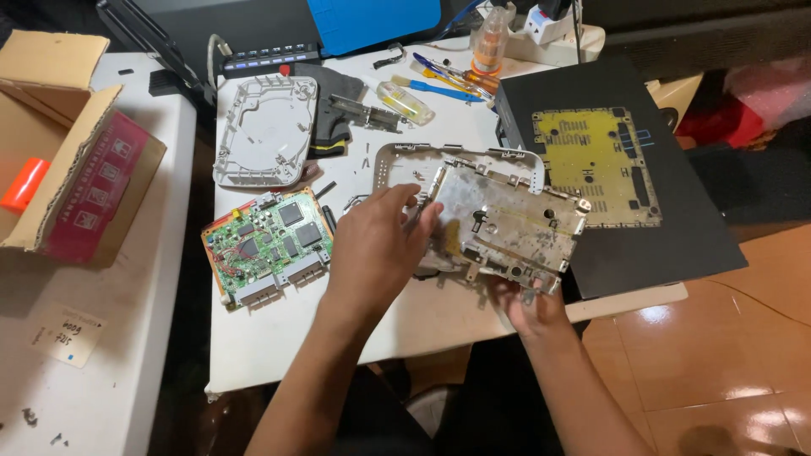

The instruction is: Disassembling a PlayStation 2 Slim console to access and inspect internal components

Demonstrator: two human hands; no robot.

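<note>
The right hand [532,308] grips the metal shield plate [507,224] from below; the left hand [380,245] pinches its near edge, probably freeing it. Support both edges evenly.

Dull, scuffed sheet-metal shield plate [507,224]; matt white plastic frame [460,160]; glossy floor tiles [726,355].

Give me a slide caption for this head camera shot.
Both hands hold a metal plate over a white table, green circuit board alongside.
</note>
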